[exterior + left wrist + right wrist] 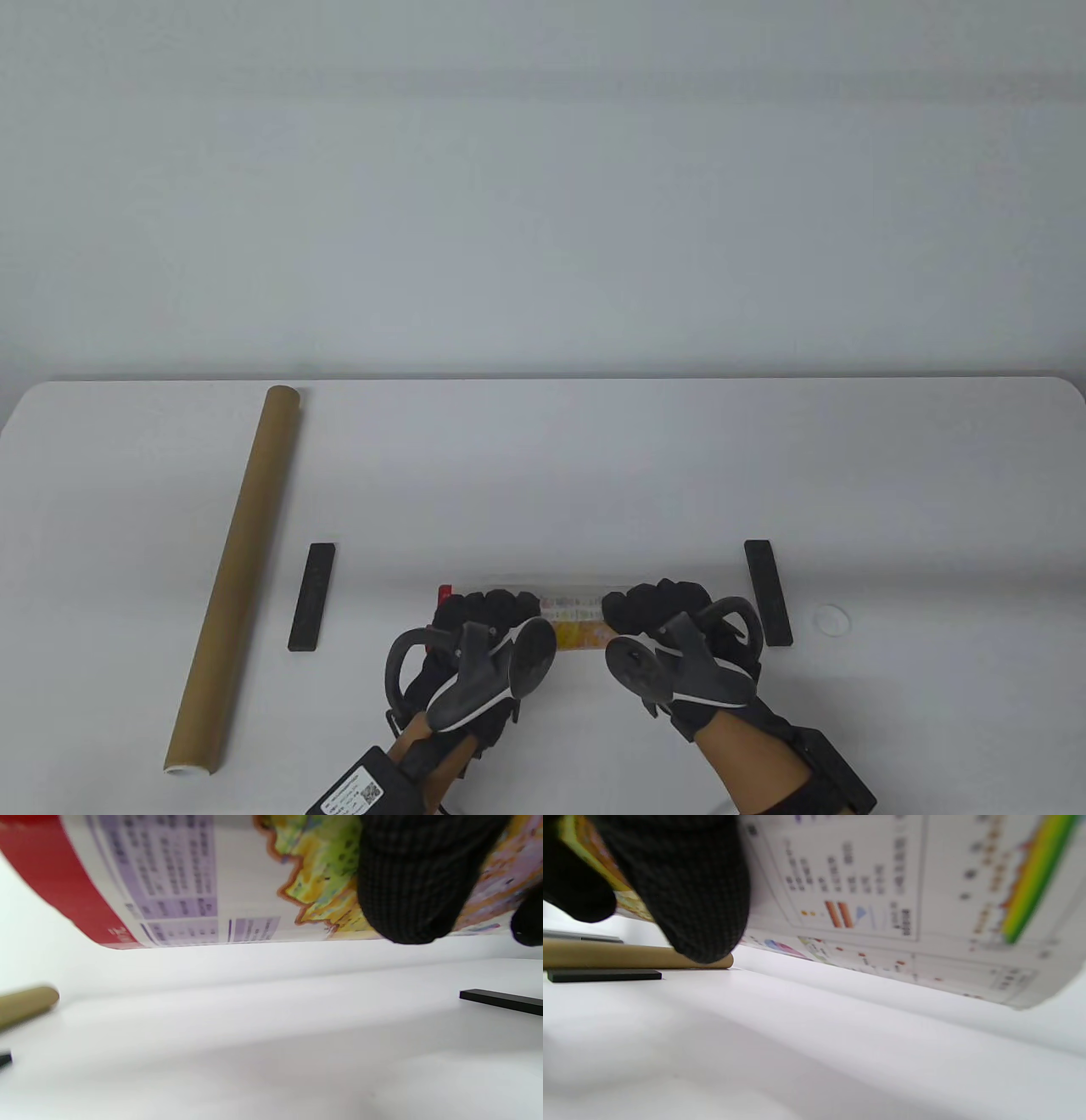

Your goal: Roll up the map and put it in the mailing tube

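Two grips curled round the rolled map (575, 622), left hand (485, 613), right hand (653, 604), side by side.

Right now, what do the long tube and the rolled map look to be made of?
The tube looks like matte brown cardboard, with a white cap or lining at its near end. The map looks like printed paper, slightly glossy: it curls smoothly under both hands.

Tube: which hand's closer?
Left. The left hand grips the map on the side toward the tube; the right hand grips it farther along, away from the tube.
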### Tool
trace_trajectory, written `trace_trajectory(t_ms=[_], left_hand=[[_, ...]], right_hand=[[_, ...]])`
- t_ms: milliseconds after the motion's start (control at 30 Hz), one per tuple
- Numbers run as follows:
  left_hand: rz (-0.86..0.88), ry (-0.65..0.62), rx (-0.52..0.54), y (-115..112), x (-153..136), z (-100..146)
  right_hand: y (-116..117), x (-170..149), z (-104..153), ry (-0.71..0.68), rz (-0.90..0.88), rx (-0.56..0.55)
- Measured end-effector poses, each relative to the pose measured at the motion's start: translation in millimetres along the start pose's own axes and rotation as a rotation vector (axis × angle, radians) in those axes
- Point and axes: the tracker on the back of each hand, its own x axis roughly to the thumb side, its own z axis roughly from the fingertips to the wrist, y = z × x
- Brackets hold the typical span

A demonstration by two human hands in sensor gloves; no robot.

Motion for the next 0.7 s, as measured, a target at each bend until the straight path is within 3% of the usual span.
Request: trace_trajectory(t_ms=[167,333,700], left_hand=[[-0.056,-0.008,0.073,2.0,2.2,1.7],[-0.044,-0.012,0.044,2.4,1.9,0.3],[0.261,0.033,-0.302,-12.8,-17.6,-12.2]], right_hand=[[3.3,-4.9,-0.9,-0.001,-0.109,0.049],[1.9,-2.9,1.4,-0.007,-0.060,-0.003],[-3.6,12.3,6.5,-0.061,0.162,-0.113]])
